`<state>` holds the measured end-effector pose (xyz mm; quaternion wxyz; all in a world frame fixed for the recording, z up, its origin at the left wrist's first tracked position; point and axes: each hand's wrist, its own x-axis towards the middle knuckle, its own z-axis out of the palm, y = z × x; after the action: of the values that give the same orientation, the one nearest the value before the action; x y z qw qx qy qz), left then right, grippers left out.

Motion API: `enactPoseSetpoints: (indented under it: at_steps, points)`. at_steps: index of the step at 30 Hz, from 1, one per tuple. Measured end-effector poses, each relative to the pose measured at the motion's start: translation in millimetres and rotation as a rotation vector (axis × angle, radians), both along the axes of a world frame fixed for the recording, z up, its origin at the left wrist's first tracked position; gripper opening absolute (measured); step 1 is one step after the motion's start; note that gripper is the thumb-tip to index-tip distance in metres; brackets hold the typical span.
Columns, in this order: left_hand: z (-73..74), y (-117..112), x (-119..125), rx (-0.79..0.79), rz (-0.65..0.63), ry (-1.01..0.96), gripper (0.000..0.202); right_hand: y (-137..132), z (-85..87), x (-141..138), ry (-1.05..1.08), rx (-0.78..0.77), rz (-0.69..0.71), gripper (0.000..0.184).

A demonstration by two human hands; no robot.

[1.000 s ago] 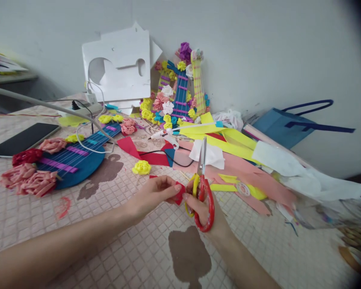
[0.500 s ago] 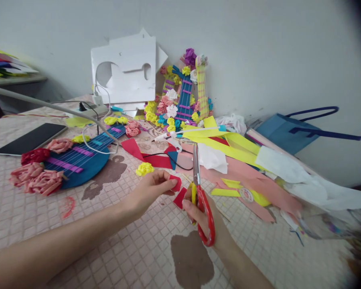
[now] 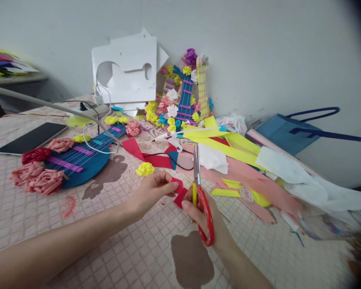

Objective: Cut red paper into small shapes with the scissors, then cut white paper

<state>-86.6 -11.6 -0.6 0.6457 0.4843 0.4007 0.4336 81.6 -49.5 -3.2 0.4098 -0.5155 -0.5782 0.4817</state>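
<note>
Seemingly mid-trim: left hand (image 3: 150,193) pinching a red paper piece (image 3: 180,196) just above the counter (image 3: 138,249), right hand (image 3: 205,218) gripped through the loops of the scissors (image 3: 203,200), blades closed and pointing away, just beside the piece. Likely calls next for opening the blades and feeding the paper edge between them, pinch kept firm.

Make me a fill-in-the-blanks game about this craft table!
1. The right hand holds scissors whose big handle loop is ____.
2. The left hand pinches a paper scrap coloured ____.
3. The paper flower nearest the left hand is ____.
4. The bag at the far right is ____.
Missing words: red, red, yellow, blue.
</note>
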Motion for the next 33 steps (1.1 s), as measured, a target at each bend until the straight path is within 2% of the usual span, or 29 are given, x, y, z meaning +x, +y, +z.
enactPoseSetpoints:
  at_steps: [5,9,14,17,19,21,22,24,27,33]
  points:
    - [-10.0,-6.5,6.4,0.052,-0.066,0.104,0.024,2.0,-9.5,2.1,0.046,0.018,-0.099,0.023]
    - [-10.4,-8.8,8.3,0.019,-0.110,0.076,0.024,4.3,-21.6,5.3,0.167,-0.056,-0.102,0.023]
    - [-8.2,-2.8,3.5,-0.074,-0.170,-0.135,0.013,9.5,-26.6,9.6,0.376,-0.157,-0.033,0.027]
    - [-7.4,1.3,-0.2,-0.002,-0.271,-0.177,0.041,10.1,-22.7,9.7,0.509,-0.241,0.049,0.028]
    - [-6.3,2.6,-1.6,0.081,-0.346,-0.137,0.034,9.5,-19.8,8.8,0.552,-0.287,0.095,0.028]
    - [-4.8,3.0,-2.2,0.107,-0.366,-0.110,0.015,9.0,-18.1,7.6,0.554,-0.300,0.143,0.026]
    - [-4.2,3.1,-2.3,0.100,-0.355,-0.100,0.011,8.8,-17.7,7.1,0.542,-0.288,0.161,0.025]
    - [-3.4,4.0,-2.6,0.066,-0.305,-0.072,0.015,8.7,-18.0,6.8,0.499,-0.230,0.159,0.023]
    - [-4.2,6.4,-3.6,0.026,-0.261,0.032,0.018,8.3,-20.2,7.4,0.388,-0.123,0.062,0.024]
    - [-7.8,5.4,-2.5,0.018,-0.310,0.116,0.025,6.7,-28.2,7.0,0.255,-0.076,-0.049,0.020]
